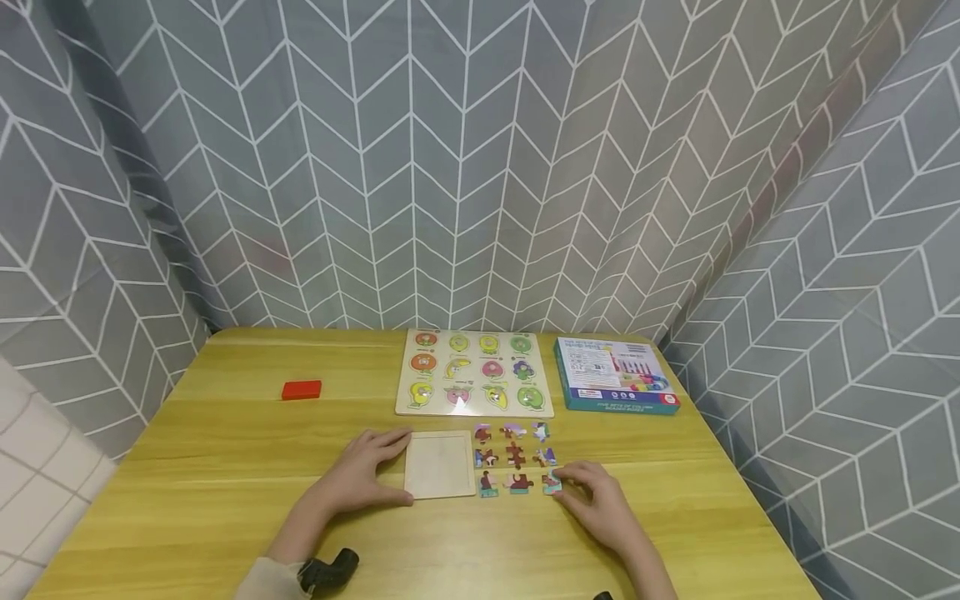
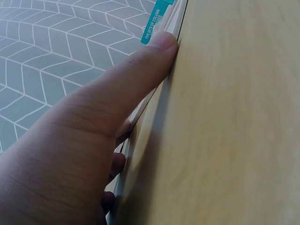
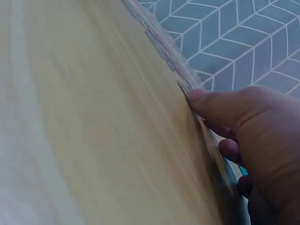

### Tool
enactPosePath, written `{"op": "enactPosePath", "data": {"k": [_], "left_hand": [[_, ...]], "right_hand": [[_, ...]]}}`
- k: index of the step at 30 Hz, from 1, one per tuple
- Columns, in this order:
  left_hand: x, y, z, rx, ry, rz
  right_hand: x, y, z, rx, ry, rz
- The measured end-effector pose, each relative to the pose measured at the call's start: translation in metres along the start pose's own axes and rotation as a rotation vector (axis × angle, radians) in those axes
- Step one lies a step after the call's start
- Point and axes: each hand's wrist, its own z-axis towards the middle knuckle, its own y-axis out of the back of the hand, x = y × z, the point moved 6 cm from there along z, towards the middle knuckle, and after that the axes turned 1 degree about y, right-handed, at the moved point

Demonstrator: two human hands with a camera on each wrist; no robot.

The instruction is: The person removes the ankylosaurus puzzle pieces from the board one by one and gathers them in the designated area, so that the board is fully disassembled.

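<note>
A square wooden puzzle tray [image 1: 440, 465] with a raised rim lies bare on the table. My left hand [image 1: 365, 472] holds it at its left side, thumb at the near corner and fingers at the far corner. In the left wrist view the thumb [image 2: 117, 89] is stretched along the tray's edge. Right of the tray, jigsaw pieces [image 1: 516, 455] lie apart in rows. My right hand [image 1: 597, 502] pinches the near right jigsaw piece [image 1: 550, 482] between thumb and fingers. In the right wrist view its thumb [image 3: 225, 105] lies on a thin edge.
Behind the tray lies a fruit peg board [image 1: 474, 372]. A teal-edged box [image 1: 617, 375] sits to its right. A red block [image 1: 302, 390] is at the back left of the wooden table [image 1: 225, 467]. Patterned curtains [image 1: 450, 167] hang behind and beside the table.
</note>
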Motion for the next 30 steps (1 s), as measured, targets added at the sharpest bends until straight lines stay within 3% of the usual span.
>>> {"op": "enactPosePath", "data": {"k": [17,30], "left_hand": [[-0.0019,0.0006,0.003,0.003,0.001,0.027],[-0.0032,-0.0002,-0.0029,-0.01,-0.019,0.034]], "right_hand": [[-0.003,-0.0007,0.0044,-0.018,-0.019,-0.019],[-0.0027,-0.0005,-0.0003,-0.013,-0.008,-0.008]]}}
